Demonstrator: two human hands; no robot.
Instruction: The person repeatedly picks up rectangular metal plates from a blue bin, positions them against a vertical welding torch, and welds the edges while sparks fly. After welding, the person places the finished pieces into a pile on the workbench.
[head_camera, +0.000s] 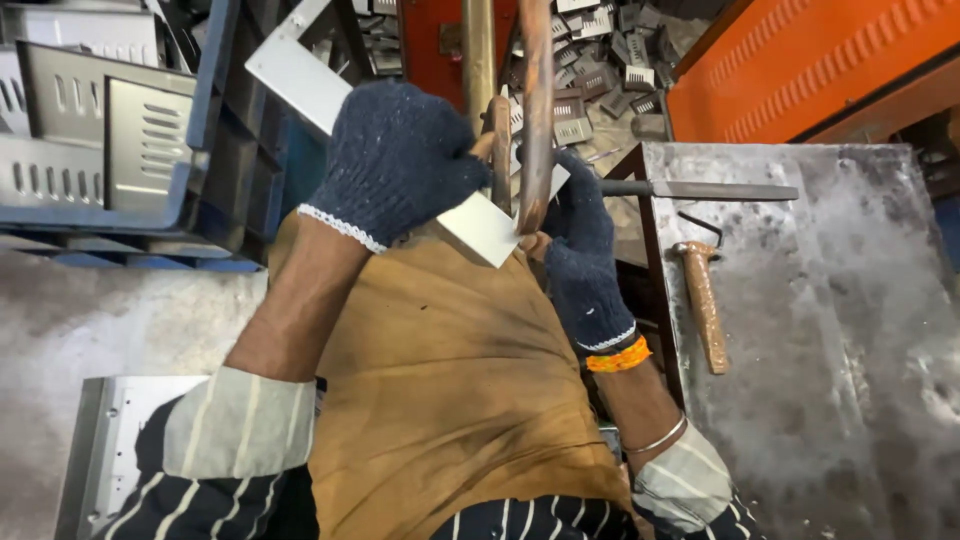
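Note:
My left hand (395, 160), in a dark knitted glove, grips a long flat pale metal strip (300, 80) that runs from the upper left down to a corner by my lap. My right hand (580, 250), also gloved, holds the strip's lower end (485, 228) from the right. Two coppery vertical rods (535, 100) of a machine cross in front of the strip between my hands. A tan leather apron (450, 380) covers my lap below.
A grey metal worktable (820, 330) at right carries a rusty hammer (703, 300) and a long file (700, 190). Blue crates with louvred metal parts (100, 130) stand at left. Several small louvred pieces (600, 60) lie ahead. A metal panel (110, 440) lies at lower left.

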